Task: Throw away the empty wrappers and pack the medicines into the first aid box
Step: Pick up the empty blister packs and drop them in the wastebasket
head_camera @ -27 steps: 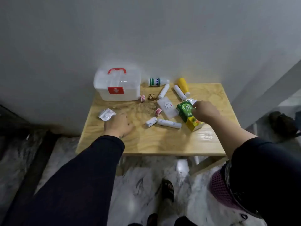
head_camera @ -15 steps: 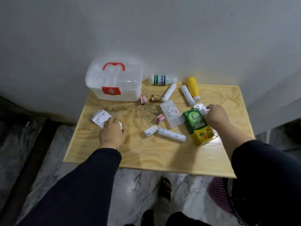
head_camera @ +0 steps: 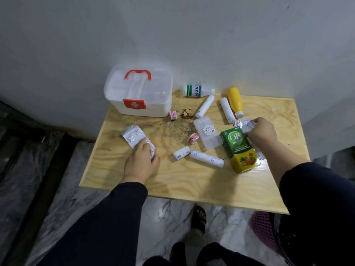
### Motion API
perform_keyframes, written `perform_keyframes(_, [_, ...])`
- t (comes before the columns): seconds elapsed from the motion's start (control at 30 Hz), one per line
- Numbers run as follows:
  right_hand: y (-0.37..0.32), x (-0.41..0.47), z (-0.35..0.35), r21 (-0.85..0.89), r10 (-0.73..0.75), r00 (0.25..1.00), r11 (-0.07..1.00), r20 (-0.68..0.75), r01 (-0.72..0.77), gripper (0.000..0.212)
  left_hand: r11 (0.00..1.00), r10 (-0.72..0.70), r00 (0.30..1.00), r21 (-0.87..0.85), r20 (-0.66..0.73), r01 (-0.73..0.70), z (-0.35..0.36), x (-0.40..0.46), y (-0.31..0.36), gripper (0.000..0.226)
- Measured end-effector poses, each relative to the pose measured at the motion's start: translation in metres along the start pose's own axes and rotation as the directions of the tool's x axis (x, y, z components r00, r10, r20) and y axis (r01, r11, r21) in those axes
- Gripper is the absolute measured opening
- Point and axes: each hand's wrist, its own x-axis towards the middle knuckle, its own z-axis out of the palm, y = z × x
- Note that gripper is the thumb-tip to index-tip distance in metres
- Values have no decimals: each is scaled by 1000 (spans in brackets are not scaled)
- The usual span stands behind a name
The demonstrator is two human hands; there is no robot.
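Note:
A white first aid box (head_camera: 138, 93) with a red handle stands closed at the back left of the wooden table (head_camera: 192, 181). My left hand (head_camera: 141, 162) rests on a silver foil wrapper (head_camera: 132, 135) lying flat on the table, fingers over its near end. My right hand (head_camera: 262, 131) pinches a second crumpled foil wrapper (head_camera: 243, 123) just behind a green and yellow OB herbal carton (head_camera: 239, 149). Between the hands lie several white tubes, among them a long tube (head_camera: 206, 161) and a short one (head_camera: 181, 153).
A green-banded white bottle (head_camera: 197, 90) and a yellow bottle (head_camera: 234, 101) lie at the back by the wall. A clear flat case (head_camera: 206, 134), two small tape rolls (head_camera: 173, 115) and brown scraps (head_camera: 186, 113) sit mid-table. A pink basket (head_camera: 264, 229) stands on the floor at right.
My left hand has slid left onto the foil wrapper and now covers its near end. My right hand stays at the wrapper behind the carton. The view has come closer to the table.

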Motion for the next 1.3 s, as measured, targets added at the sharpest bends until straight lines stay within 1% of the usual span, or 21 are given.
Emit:
perform_keyframes(0.1, [1,-9,1,34,-18,999,999,-47,20,39,997,73,997,-6,33,-73,1,-11,-1,26])
perform_keyframes(0.27, [3,-29,-9,62,-67,983,995,-170,79,33,984,173,985,36,-11,-172,2,-20,-1,21])
perform_keyframes(0.4, [-1,-54,-24,53,-81,973,994,-217,95,31,989,125,991,86,-48,-121,-21,-25,4,11])
perform_keyframes(0.47, [-5,-68,-33,37,-103,968,993,-229,115,29,988,130,985,93,-113,-119,-40,-25,8,14])
perform_keyframes(0.53, [-9,-84,-41,29,-121,959,991,-257,133,27,985,163,967,81,-194,-150,-64,-25,16,14])
perform_keyframes(0.6, [-14,-101,-50,41,-126,948,989,-292,144,25,980,201,937,57,-284,-192,-90,-27,28,11])
perform_keyframes(0.67, [-18,-118,-59,72,-132,937,984,-324,164,24,972,232,903,58,-362,-227,-114,-29,45,16])
perform_keyframes(0.8, [-16,-152,-74,114,-137,915,974,-380,194,23,952,275,864,-3,-422,-305,-138,-35,92,21])
perform_keyframes(0.9, [-3,-171,-87,126,-114,905,976,-410,180,20,918,334,852,-65,-402,-391,-134,-44,137,21])
perform_keyframes(1.03, [31,-184,-112,157,-38,900,981,-434,117,16,863,430,852,-140,-299,-485,-111,-60,200,16])
perform_keyframes(1.1, [57,-185,-124,161,14,892,985,-453,66,13,825,487,838,-185,-247,-534,-93,-69,230,11])
perform_keyframes(1.17, [89,-185,-135,171,77,883,985,-464,4,10,785,541,822,-242,-181,-570,-75,-81,262,10])
perform_keyframes(1.3, [163,-187,-151,220,225,858,966,-463,-135,8,723,618,786,-371,-30,-583,-37,-112,326,8])
